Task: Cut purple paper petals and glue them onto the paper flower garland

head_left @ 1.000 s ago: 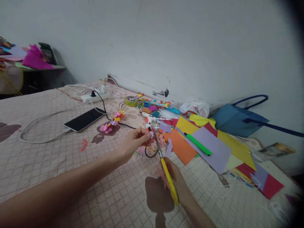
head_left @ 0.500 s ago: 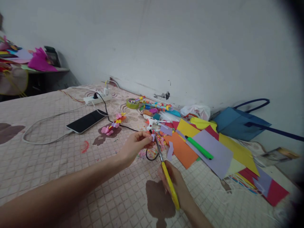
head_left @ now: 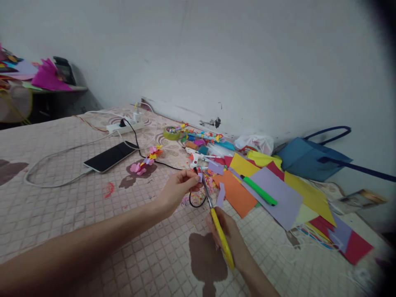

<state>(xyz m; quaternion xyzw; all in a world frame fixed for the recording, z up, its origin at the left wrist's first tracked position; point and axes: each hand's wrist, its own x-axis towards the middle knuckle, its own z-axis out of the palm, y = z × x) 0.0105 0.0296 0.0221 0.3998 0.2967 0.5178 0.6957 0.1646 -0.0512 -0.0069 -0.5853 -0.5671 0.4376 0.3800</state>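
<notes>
A small piece of purple paper (head_left: pixel 200 177) is pinched between the thumb and fingers of my left hand (head_left: pixel 179 187). My right hand (head_left: pixel 227 229) grips a pair of scissors (head_left: pixel 222 239) by the yellow handles. The blades point away from me and meet the paper's edge beside my left fingertips; whether they are parted I cannot tell. Beyond my hands lies a white glue gun (head_left: pixel 195 156), its black cord looping under the blades. Tiny colourful paper scraps (head_left: pixel 188 200) are scattered below. A purple paper strip (head_left: pixel 220 195) rests just right of the scissors.
To the right, coloured paper sheets (head_left: pixel 293 198) overlap under a green marker (head_left: pixel 259 190), near a blue bag (head_left: pixel 312 159). On the left are a phone (head_left: pixel 110 156) on a cable, a power strip (head_left: pixel 125 126) and paper flowers (head_left: pixel 147 160). Green tape (head_left: pixel 171 133) stands by the wall.
The view shifts slightly. My left hand keeps its pinch on the purple paper, and the scissors stay in my right hand, their blades closer against the paper's edge.
</notes>
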